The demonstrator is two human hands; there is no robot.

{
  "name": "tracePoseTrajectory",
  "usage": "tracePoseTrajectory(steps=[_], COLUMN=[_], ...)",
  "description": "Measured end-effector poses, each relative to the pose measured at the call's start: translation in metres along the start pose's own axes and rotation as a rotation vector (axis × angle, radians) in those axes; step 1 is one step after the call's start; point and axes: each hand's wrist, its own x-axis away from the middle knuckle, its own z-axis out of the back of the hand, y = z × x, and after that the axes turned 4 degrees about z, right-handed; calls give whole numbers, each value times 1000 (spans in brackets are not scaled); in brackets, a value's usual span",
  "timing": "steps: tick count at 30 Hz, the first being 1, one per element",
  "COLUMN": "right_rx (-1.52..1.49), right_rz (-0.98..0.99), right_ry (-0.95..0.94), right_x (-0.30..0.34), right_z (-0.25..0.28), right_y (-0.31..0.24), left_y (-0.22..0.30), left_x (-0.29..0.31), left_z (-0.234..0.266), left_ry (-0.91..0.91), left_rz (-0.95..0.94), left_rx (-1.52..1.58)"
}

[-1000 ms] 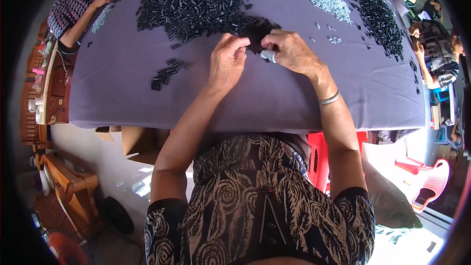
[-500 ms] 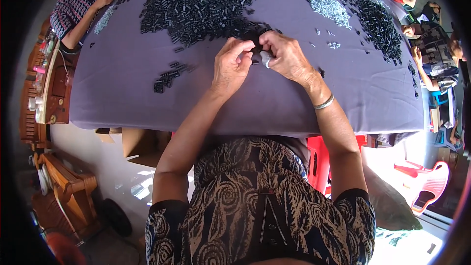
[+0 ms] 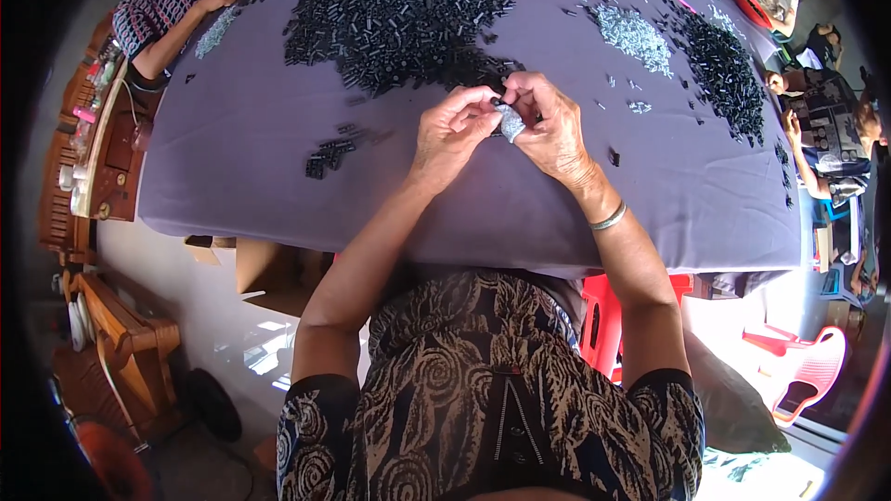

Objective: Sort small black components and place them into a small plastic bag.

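My left hand [image 3: 447, 134] and my right hand [image 3: 555, 137] meet over the table, just in front of the large heap of small black cylindrical parts [image 3: 390, 14]. Between the fingertips shows a small black part [image 3: 495, 101], pinched by my left thumb and finger. The fingers of my right hand curl closed against the same spot; whatever they grip is mostly hidden. A grey-white wrap [image 3: 511, 122] covers my right thumb. To the left of my hands lies a small group of black pieces [image 3: 327, 158].
A purple-grey cloth [image 3: 278, 209] covers the table. At the right are a pile of silvery small parts [image 3: 633, 37] and another black heap [image 3: 719, 79]. A person [image 3: 172, 0] works at the far left; others sit along the right. A red stool [image 3: 601, 320] stands beneath the near edge.
My hands, slightly apart before, have come together at the fingertips, and the wrapped right thumb now shows more plainly. The whole view has shifted a little.
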Motion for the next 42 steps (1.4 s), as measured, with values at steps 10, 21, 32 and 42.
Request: tracePoseTrajectory(steps=[10, 21, 32, 42], right_rx=[-53, -320, -446, -395], right_rz=[-32, -234, -449, -379], right_ry=[-27, -112, -214, -170], right_x=[-2, 3, 2, 3], right_z=[1, 4, 4, 3], right_y=[-1, 6, -2, 18], left_y=[-1, -2, -4, -3], left_x=[-4, -5, -4, 0], left_z=[5, 7, 12, 3], left_ry=[113, 78, 108, 56], left_rz=[3, 64, 95, -171], left_rx=[56, 191, 146, -423])
